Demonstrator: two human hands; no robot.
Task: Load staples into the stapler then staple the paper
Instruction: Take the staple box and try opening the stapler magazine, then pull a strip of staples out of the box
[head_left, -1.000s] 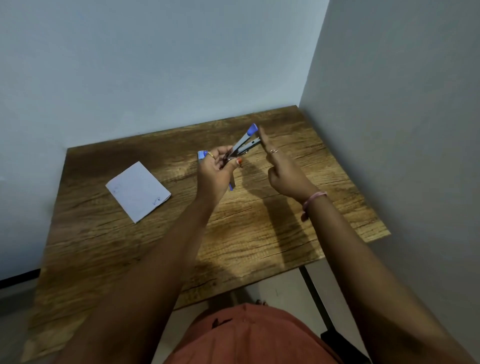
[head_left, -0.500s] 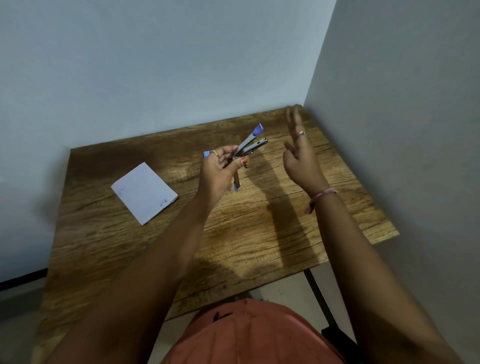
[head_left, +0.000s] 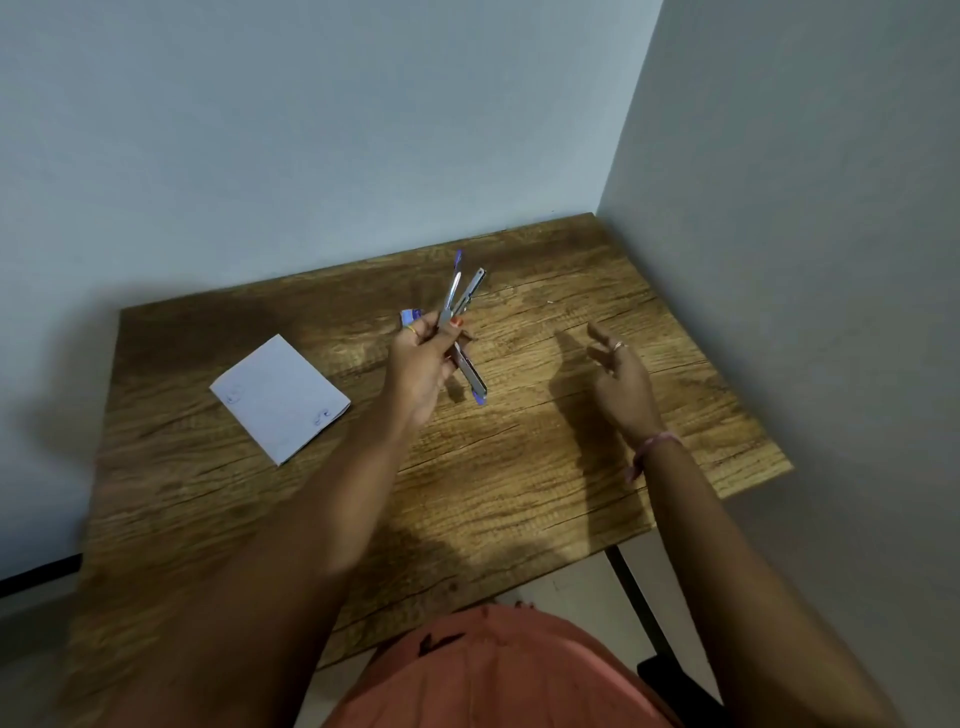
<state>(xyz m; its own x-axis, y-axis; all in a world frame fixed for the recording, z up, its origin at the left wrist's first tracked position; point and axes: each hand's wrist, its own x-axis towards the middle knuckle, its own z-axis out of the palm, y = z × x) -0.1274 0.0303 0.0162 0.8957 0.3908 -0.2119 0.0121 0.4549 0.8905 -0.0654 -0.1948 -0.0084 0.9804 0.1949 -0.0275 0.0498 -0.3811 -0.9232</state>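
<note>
Pale walls meet in a corner behind the wooden table, which fills most of my view and carries a strong grain. From my feed I see two bare forearms reaching out over it from a lap in orange cloth. On the table's left part lies the paper, a white folded sheet set at an angle, flat and well apart from both hands. My left hand is raised above the middle of the table, fingers and thumb curled round the stapler at its hinge; the stapler is swung open, two metal arms pointing up and away, a third pointing down toward the table, blue tips on the ends. My right hand hovers to the right, holding nothing, fingers loosely bent and apart, a ring on one, a pink band at the wrist.
</note>
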